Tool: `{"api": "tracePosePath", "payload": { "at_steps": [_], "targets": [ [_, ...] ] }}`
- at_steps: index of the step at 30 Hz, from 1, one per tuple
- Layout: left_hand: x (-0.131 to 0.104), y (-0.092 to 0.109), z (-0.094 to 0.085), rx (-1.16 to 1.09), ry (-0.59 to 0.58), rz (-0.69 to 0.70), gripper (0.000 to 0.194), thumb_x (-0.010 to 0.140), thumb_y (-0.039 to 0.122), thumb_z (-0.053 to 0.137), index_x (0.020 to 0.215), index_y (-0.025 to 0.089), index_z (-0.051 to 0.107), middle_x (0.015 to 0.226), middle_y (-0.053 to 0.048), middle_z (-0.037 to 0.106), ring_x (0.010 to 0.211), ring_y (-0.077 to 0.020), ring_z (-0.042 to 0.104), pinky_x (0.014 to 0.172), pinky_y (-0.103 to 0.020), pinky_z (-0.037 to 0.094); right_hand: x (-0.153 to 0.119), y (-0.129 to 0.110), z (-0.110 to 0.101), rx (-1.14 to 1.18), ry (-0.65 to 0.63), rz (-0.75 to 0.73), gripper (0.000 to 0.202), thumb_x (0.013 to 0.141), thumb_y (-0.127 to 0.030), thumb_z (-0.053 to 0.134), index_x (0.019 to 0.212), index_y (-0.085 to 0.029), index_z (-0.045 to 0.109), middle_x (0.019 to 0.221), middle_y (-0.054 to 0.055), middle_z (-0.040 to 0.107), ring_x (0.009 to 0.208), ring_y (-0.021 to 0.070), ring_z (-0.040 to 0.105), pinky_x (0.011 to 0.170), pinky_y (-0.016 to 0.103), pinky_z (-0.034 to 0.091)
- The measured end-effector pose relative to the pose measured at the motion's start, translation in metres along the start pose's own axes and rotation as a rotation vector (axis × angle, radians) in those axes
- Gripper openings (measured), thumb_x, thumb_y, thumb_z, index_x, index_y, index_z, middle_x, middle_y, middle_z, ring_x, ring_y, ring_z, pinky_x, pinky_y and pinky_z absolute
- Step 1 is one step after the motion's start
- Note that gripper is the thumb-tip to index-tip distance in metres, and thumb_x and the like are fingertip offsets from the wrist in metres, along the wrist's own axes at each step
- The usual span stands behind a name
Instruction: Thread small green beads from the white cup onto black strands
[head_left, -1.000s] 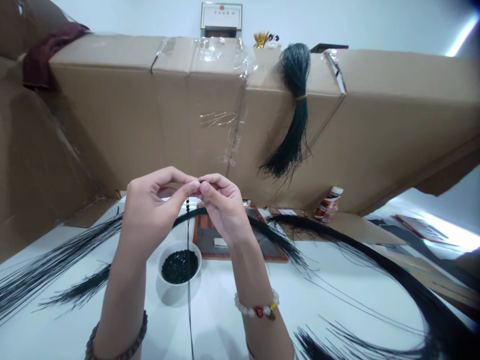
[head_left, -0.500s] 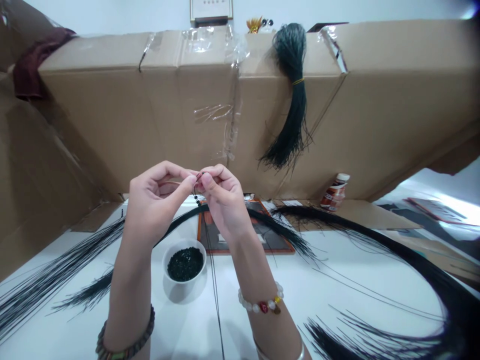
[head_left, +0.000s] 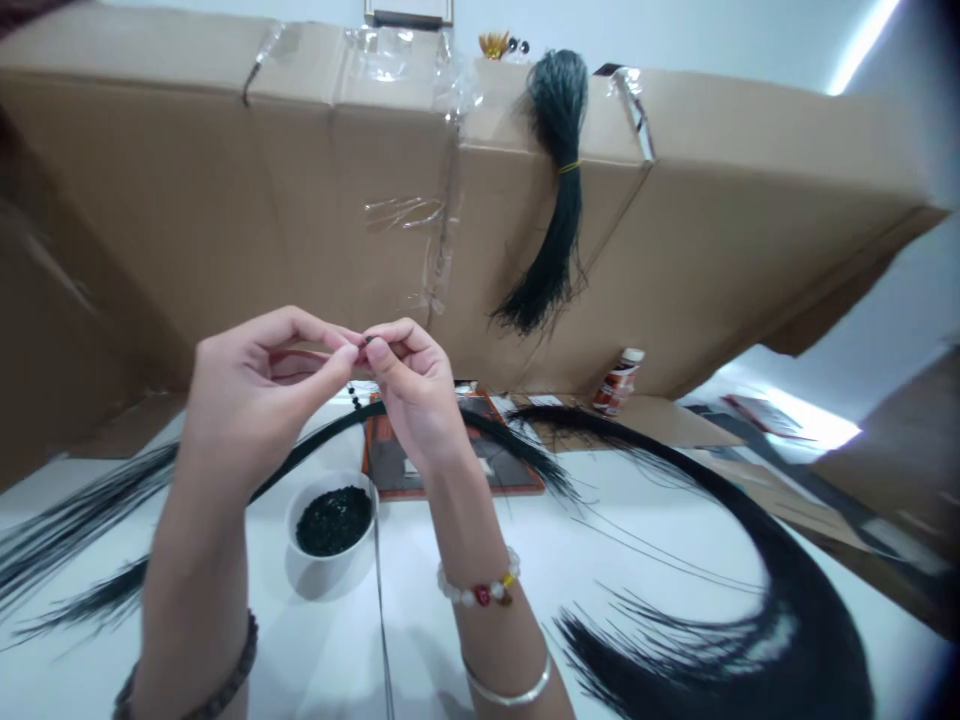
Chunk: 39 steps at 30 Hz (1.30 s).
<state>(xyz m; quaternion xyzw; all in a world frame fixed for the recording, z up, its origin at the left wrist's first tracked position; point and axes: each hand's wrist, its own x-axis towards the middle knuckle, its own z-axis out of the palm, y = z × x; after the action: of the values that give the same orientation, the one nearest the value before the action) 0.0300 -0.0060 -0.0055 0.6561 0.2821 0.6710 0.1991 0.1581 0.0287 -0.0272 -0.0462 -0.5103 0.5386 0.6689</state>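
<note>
My left hand (head_left: pixel 232 400) and my right hand (head_left: pixel 420 390) meet fingertip to fingertip in front of the cardboard. Both are closed in a pinch on a thin dark cord, mostly hidden by the fingers. A small dark bead (head_left: pixel 368 340) shows at my right thumb and forefinger. Below the fingertips hang several dark beads (head_left: pixel 355 397), strung together. Dark cord strands (head_left: pixel 383 610) run down the white table toward me. Under my hands, a white bowl (head_left: pixel 292 535) holds many tiny dark green beads (head_left: pixel 334 520).
Bundles of dark cord lie left (head_left: pixel 82 530) and right (head_left: pixel 787 540) on the white table (head_left: pixel 645 530). Another bundle (head_left: pixel 566 190) hangs over the cardboard wall (head_left: pixel 300 200). A brown bottle with a white cap (head_left: pixel 618 382) stands at the back right, near an orange-edged dark board (head_left: pixel 517 480).
The view has turned, so the scene sits further left. Both hands keep their fingertips together; my left thumb and fingers have shifted slightly at the pinch.
</note>
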Motion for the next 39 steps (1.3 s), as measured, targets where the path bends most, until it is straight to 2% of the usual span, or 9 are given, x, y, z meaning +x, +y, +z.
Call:
{"api": "tracePosePath", "payload": {
  "at_steps": [6, 15, 24, 31, 35, 39],
  "targets": [
    [-0.0013, -0.0002, 0.0002, 0.028, 0.015, -0.002, 0.006, 0.075, 0.012, 0.078, 0.078, 0.017, 0.076, 0.081, 0.001, 0.08, 0.073, -0.0133, 0.076, 0.068, -0.017, 0.063, -0.0011, -0.0006, -0.0019, -0.062, -0.013, -0.008, 0.007, 0.076, -0.022, 0.079, 0.076, -0.024, 0.072, 0.076, -0.005, 0.072, 0.073, 0.0098, 0.068, 0.079, 0.024, 0.059],
    [-0.0002, 0.0012, 0.0002, -0.062, -0.001, -0.037, 0.008, 0.077, 0.013, 0.076, 0.071, 0.018, 0.073, 0.081, -0.002, 0.079, 0.069, -0.0146, 0.075, 0.062, -0.019, 0.063, -0.003, -0.0041, -0.0016, -0.204, 0.01, 0.007, 0.012, 0.078, -0.03, 0.079, 0.079, -0.026, 0.068, 0.081, -0.003, 0.07, 0.076, 0.0133, 0.067, 0.087, 0.031, 0.058],
    [0.0007, -0.0035, 0.0003, -0.053, -0.01, -0.048, 0.01, 0.076, 0.016, 0.075, 0.069, 0.022, 0.072, 0.083, -0.001, 0.079, 0.071, -0.0155, 0.076, 0.065, -0.019, 0.063, -0.0023, -0.0041, -0.0044, -0.183, -0.043, -0.062, 0.008, 0.081, -0.021, 0.078, 0.079, -0.026, 0.072, 0.084, -0.004, 0.071, 0.082, 0.0097, 0.067, 0.082, 0.023, 0.055],
    [0.0004, -0.0032, 0.0001, -0.089, -0.014, -0.086, 0.009, 0.076, 0.016, 0.075, 0.069, 0.021, 0.07, 0.083, -0.002, 0.079, 0.069, -0.015, 0.076, 0.063, -0.018, 0.062, -0.0028, -0.0066, -0.005, -0.287, -0.022, -0.038, 0.01, 0.079, -0.027, 0.079, 0.078, -0.025, 0.069, 0.085, -0.002, 0.069, 0.078, 0.0124, 0.065, 0.085, 0.029, 0.056],
    [0.0006, -0.0013, 0.0001, -0.062, -0.015, -0.116, 0.009, 0.076, 0.016, 0.075, 0.071, 0.018, 0.068, 0.084, -0.003, 0.079, 0.069, -0.014, 0.075, 0.063, -0.017, 0.061, -0.0031, -0.0069, -0.0047, -0.275, -0.037, -0.066, 0.008, 0.081, -0.025, 0.078, 0.079, -0.025, 0.07, 0.084, -0.002, 0.069, 0.076, 0.0113, 0.066, 0.082, 0.026, 0.055],
    [0.0021, 0.0016, -0.0017, -0.049, -0.03, -0.113, 0.012, 0.078, 0.019, 0.074, 0.071, 0.018, 0.064, 0.084, -0.005, 0.079, 0.071, -0.0155, 0.075, 0.063, -0.021, 0.061, -0.0017, -0.0069, -0.0018, -0.281, -0.032, -0.086, 0.01, 0.079, -0.026, 0.081, 0.077, -0.024, 0.071, 0.081, -0.002, 0.07, 0.073, 0.0123, 0.065, 0.08, 0.028, 0.057]
  ]
}}
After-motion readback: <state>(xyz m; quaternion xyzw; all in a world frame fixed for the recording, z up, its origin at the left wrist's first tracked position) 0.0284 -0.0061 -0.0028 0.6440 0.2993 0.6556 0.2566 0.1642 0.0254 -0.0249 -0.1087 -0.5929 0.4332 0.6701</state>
